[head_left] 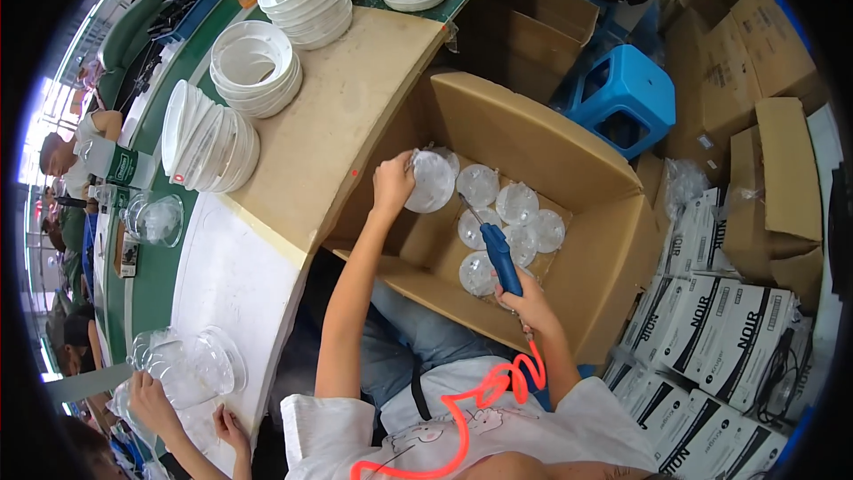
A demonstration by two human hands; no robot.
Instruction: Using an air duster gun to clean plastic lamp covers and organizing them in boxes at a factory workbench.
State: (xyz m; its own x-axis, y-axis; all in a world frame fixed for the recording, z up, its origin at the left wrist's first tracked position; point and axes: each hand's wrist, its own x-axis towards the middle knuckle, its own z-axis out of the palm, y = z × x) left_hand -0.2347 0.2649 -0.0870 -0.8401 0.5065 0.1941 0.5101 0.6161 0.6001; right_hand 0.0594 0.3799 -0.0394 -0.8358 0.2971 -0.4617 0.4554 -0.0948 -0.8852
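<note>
My left hand (pixel 394 183) pinches the edge of a clear round plastic cover (pixel 433 183) over the left side of an open cardboard box (pixel 613 240). In my right hand (pixel 530 304) is a blue air blow gun (pixel 500 258), its thin metal nozzle slanting up and left toward the held cover. A coiled orange-red hose (pixel 493 384) runs from the gun's lower end across my lap. Several similar clear round plastic covers (pixel 518 204) lie on the box's bottom. Whether the gun's trigger is pressed cannot be seen.
Stacks of white rings (pixel 258 67) stand on the table (pixel 329 93) at left. Another person's hands (pixel 155 404) touch clear plastic domes (pixel 191 364) at lower left. A blue stool (pixel 626 98) is beyond the box; white-and-black cartons (pixel 711 329) are piled at right.
</note>
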